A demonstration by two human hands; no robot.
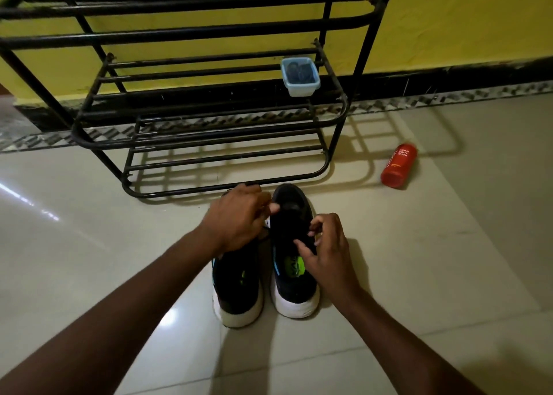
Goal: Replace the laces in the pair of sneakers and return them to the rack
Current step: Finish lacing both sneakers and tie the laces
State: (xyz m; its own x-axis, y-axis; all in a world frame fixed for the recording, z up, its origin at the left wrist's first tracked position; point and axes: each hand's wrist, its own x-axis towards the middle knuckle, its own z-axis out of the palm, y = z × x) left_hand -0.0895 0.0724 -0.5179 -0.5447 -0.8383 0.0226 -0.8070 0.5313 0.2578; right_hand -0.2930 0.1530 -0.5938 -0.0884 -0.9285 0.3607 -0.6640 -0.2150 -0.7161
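Two black sneakers with white soles stand side by side on the floor, toes toward the rack: the left sneaker (236, 290) and the right sneaker (291, 212). My left hand (236, 218) hovers over the front of the left sneaker, its fingertips pinched together at the right sneaker's lace area. My right hand (326, 245) rests on the right sneaker's right side, thumb and fingers pinching at its eyelets. The lace itself is too dark to make out. The black metal shoe rack (209, 113) stands just beyond the shoes.
A small blue plastic tub (300, 77) with dark contents sits on the rack's middle shelf at the right. An orange bottle (399, 165) lies on the tiled floor to the right of the rack. A yellow wall stands behind.
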